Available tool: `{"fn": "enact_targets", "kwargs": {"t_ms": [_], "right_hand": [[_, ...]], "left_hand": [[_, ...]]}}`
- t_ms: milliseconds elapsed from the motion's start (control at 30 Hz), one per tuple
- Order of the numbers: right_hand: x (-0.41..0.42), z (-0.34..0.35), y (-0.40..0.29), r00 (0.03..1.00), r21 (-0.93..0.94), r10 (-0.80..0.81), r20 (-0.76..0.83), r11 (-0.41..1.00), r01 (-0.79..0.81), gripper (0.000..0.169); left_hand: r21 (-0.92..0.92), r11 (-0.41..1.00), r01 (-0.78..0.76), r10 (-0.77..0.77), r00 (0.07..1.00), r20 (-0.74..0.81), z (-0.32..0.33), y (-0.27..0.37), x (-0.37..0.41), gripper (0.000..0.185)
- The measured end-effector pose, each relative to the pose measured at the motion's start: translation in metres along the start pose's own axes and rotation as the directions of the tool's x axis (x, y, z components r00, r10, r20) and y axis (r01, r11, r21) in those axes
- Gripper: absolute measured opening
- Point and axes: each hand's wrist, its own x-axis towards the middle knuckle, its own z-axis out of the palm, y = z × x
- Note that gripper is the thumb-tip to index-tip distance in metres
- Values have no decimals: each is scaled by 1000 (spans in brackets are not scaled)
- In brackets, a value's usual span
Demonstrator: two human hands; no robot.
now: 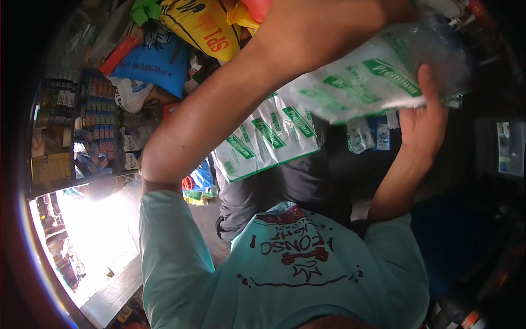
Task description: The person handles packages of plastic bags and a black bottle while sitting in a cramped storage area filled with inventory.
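Note:
A clear plastic packet with green "Premium" print (365, 84) is held up in front of me at the upper right, blurred. My right hand (425, 109) grips its near right edge, with one digit upright against it. Across the top reaches my left forearm; my left hand (396, 10) is at the packet's far side, its fingers hidden at the dark rim. Under the forearm, a second green-and-white packet (271, 142) with the same print lies above my dark trousers, partly covered by the arm and the first packet.
Filled yellow (201, 26) and blue sacks (154, 61) lie at the upper left. Shelves of small packaged goods (98, 123) line the left, above a bright opening (98, 222). Blue and green packets (201, 183) sit left of my legs. More small packets (370, 133) lie below the held one.

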Motion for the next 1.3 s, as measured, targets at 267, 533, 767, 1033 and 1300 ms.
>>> {"fn": "enact_targets", "kwargs": {"t_ms": [267,533,767,1033,1300], "right_hand": [[22,-7,-50,696,-589,-660,282,454,669,15],[-57,-59,-55,929,-124,47,367,992,-1,17],[-117,-54,34,748,-377,411,521,897,-230,20],[-141,-16,28,802,-390,247,543,921,-19,21],[-142,-2,11,736,-463,473,485,852,-243,26]], "left_hand": [[364,931,-2,39,995,-95,13,20,-14,21],[951,309,31,-441,890,114,-45,-48,-128,48],[970,243,-21,-832,509,220,-32,-80,-115,37],[931,352,-98,-782,516,350,-28,-74,-107,27],[834,551,34,-826,171,538,-16,-65,-52,26]]}}
